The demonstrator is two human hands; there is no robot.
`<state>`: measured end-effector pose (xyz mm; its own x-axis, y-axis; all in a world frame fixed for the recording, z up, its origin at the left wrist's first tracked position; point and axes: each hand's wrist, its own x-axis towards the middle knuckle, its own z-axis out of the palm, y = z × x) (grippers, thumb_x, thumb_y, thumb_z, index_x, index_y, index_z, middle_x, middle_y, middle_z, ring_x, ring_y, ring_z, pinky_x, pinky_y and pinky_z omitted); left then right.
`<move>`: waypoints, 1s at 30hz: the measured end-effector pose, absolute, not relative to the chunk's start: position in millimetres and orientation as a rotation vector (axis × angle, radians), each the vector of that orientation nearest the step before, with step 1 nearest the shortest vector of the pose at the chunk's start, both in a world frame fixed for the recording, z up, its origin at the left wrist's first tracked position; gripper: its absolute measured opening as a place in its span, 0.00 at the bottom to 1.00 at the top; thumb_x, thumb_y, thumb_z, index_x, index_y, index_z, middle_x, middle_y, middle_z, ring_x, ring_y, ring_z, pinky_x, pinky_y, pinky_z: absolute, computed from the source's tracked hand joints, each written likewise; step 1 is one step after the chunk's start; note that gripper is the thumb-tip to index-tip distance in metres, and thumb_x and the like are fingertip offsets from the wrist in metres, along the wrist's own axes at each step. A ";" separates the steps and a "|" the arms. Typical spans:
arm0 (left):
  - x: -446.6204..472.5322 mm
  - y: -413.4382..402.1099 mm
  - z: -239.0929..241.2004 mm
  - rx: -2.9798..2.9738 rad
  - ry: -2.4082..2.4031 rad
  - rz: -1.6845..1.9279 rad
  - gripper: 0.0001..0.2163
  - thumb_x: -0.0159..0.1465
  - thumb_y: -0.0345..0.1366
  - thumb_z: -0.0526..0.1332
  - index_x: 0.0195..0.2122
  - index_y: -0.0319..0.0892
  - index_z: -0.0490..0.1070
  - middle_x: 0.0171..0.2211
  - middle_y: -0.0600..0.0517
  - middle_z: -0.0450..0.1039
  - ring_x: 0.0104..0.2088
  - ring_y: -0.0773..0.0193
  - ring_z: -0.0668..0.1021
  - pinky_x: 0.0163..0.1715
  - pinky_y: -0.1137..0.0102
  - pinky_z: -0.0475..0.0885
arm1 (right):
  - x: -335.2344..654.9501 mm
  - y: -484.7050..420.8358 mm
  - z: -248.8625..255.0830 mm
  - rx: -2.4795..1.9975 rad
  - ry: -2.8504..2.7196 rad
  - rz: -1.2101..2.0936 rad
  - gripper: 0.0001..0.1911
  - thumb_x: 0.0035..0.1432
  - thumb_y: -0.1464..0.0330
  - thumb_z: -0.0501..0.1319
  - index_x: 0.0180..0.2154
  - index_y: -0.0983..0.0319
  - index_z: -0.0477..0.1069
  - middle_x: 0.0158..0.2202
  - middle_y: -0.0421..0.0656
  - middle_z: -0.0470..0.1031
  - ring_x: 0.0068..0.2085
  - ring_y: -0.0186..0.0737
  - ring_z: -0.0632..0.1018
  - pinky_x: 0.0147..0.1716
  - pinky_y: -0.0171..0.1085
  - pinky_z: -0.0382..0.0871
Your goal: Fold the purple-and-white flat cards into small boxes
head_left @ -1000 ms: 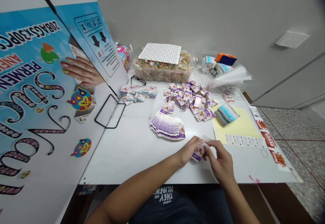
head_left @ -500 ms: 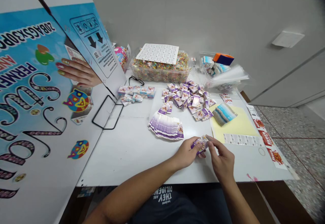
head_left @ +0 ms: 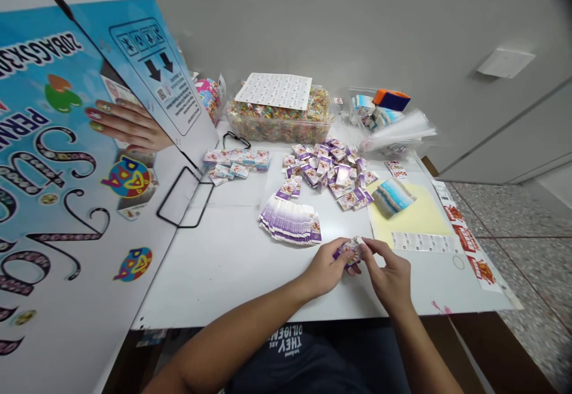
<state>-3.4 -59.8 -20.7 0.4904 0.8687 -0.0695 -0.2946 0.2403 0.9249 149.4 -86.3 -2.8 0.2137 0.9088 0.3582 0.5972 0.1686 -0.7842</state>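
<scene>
We hold one small purple-and-white printed carton (head_left: 356,256) between our hands, near the front of the white table (head_left: 232,263). Our left hand (head_left: 327,267) grips its left side, thumb laid over the face, while our right hand (head_left: 393,273) pinches its upper right end with thumb and fingertips. Just beyond our left hand we see a fanned row of purple cartons (head_left: 288,222), with a heap of purple cartons (head_left: 324,166) behind it. A blue-and-brown stack (head_left: 393,197) lies on the yellow sheet (head_left: 417,222) to our right
</scene>
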 end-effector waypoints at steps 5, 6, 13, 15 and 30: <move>-5.5 -62.3 -15.5 1.115 0.674 0.894 0.17 0.68 0.46 0.59 0.48 0.38 0.74 0.35 0.48 0.76 0.31 0.63 0.77 0.34 0.69 0.74 | 155.7 -84.0 -3.1 -1.554 -1.253 0.674 0.13 0.59 0.57 0.67 0.36 0.61 0.80 0.28 0.43 0.82 0.29 0.43 0.81 0.32 0.40 0.77; -5.7 -62.5 -15.5 1.120 0.682 0.896 0.17 0.68 0.46 0.59 0.49 0.38 0.74 0.35 0.48 0.76 0.32 0.63 0.77 0.34 0.69 0.74 | 155.3 -84.4 -3.3 -1.536 -1.230 0.720 0.13 0.58 0.57 0.67 0.34 0.62 0.80 0.28 0.43 0.82 0.29 0.43 0.81 0.32 0.40 0.77; -2.2 -60.7 -22.3 0.960 0.709 0.882 0.21 0.63 0.51 0.63 0.46 0.37 0.73 0.33 0.49 0.74 0.30 0.62 0.78 0.36 0.65 0.76 | 133.1 -95.7 -9.3 -1.434 -1.399 0.337 0.10 0.62 0.64 0.65 0.43 0.57 0.82 0.43 0.47 0.84 0.43 0.49 0.83 0.44 0.48 0.77; -2.1 -60.6 -21.1 0.965 0.714 0.893 0.22 0.63 0.52 0.64 0.46 0.37 0.74 0.33 0.49 0.74 0.30 0.62 0.77 0.35 0.65 0.76 | 128.9 -96.4 -9.1 -1.448 -1.413 0.319 0.12 0.62 0.65 0.64 0.46 0.57 0.82 0.44 0.47 0.84 0.43 0.49 0.83 0.44 0.48 0.77; -6.5 -65.6 -21.9 1.255 0.806 0.901 0.24 0.70 0.46 0.56 0.62 0.39 0.63 0.37 0.47 0.75 0.33 0.61 0.76 0.38 0.66 0.73 | 141.5 -89.8 -21.3 -1.403 -1.360 0.677 0.16 0.59 0.63 0.67 0.49 0.57 0.80 0.53 0.48 0.80 0.54 0.53 0.80 0.56 0.55 0.73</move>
<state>-6.5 -65.6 -21.9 0.4364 0.8995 -0.0192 -0.1196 0.0791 0.9897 141.5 -89.8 -21.3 0.2029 0.9468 0.2500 0.3709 0.1620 -0.9144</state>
